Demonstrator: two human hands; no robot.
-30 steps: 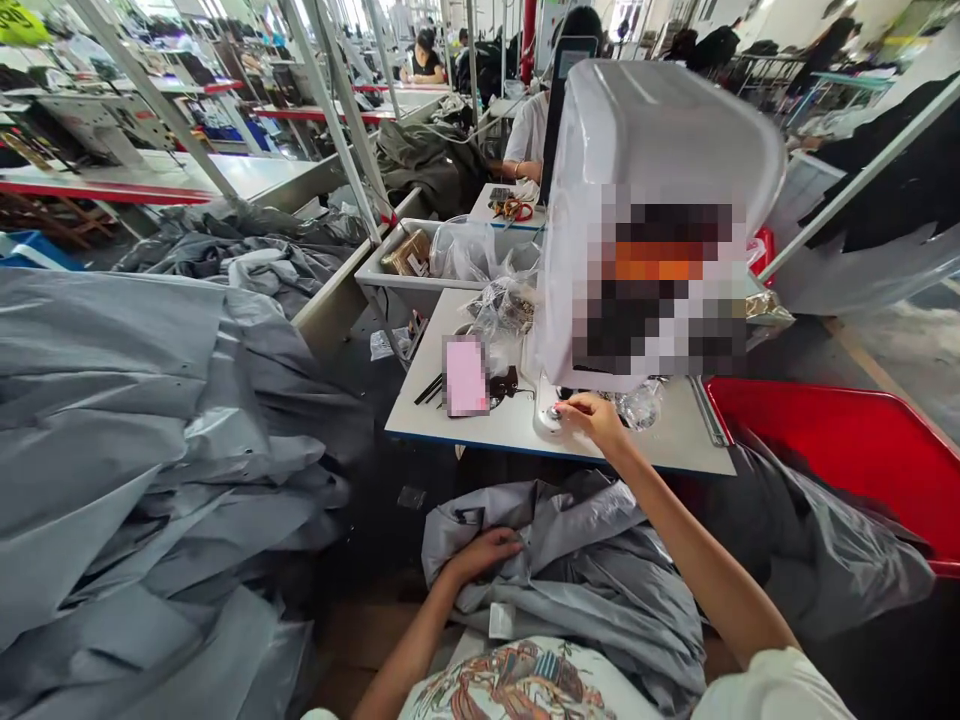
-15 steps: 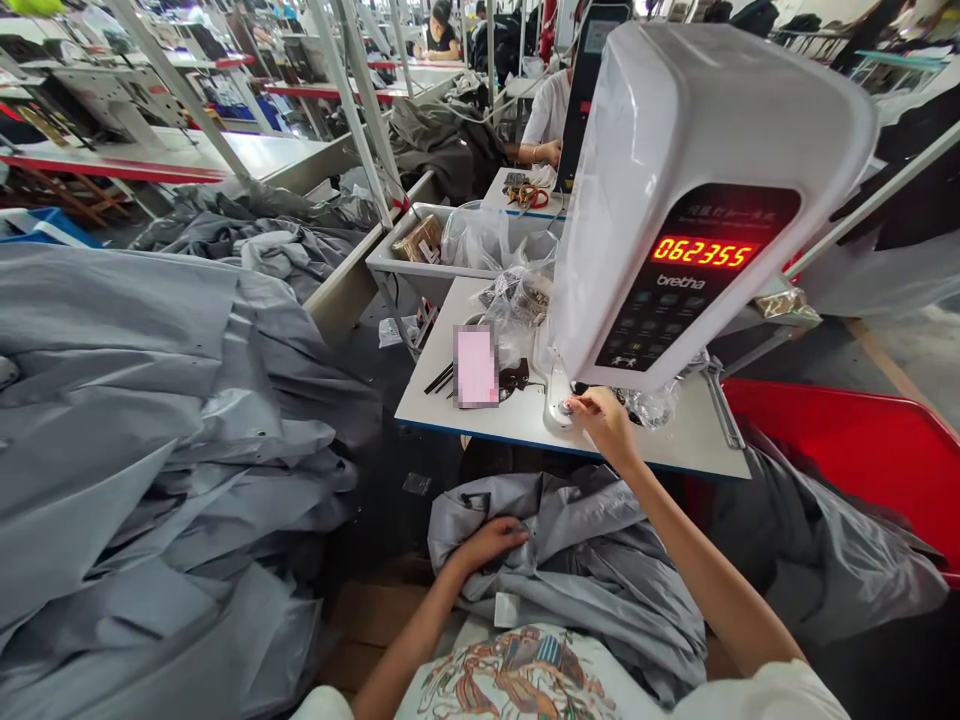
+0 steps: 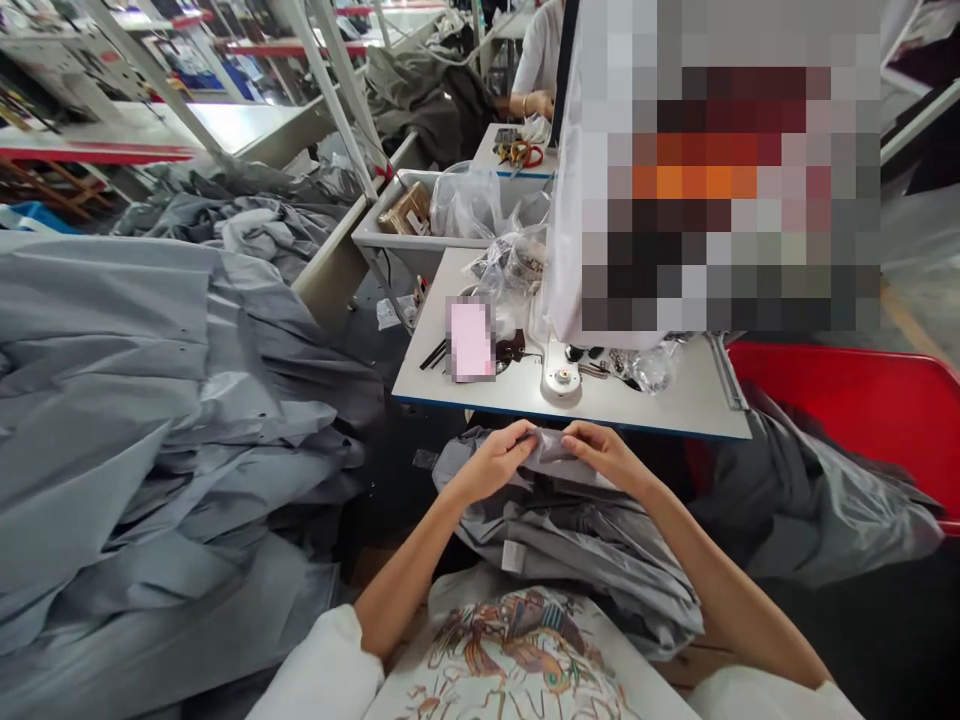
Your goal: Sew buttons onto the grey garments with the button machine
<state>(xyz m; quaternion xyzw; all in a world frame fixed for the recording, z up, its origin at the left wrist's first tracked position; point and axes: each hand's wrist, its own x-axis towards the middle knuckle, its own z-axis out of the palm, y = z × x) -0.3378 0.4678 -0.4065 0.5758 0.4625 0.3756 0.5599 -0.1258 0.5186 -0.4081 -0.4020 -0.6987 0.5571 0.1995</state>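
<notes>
Grey fabric (image 3: 577, 530) lies bunched on my lap, with its upper edge raised between both hands. My left hand (image 3: 501, 460) pinches that edge on the left, and my right hand (image 3: 602, 455) pinches it a short way to the right. Both are just in front of the white table (image 3: 510, 398). Beyond them on the table is the machine's round metal base (image 3: 562, 376), with nothing of the fabric on it. The machine's white head (image 3: 566, 250) rises above; its front panel is blurred out.
A large grey fabric pile (image 3: 112, 400) fills the left side. A red bin (image 3: 862, 410) stands at the right with fabric beside it. On the table lie a pink blurred item (image 3: 471, 340) and plastic bags (image 3: 510, 280). Another person's arm (image 3: 529, 100) shows behind.
My right hand has come back from the machine's base to the fabric. My left hand has moved up and lifted the fabric's edge. The view has tilted down, and the machine's panel is now blurred.
</notes>
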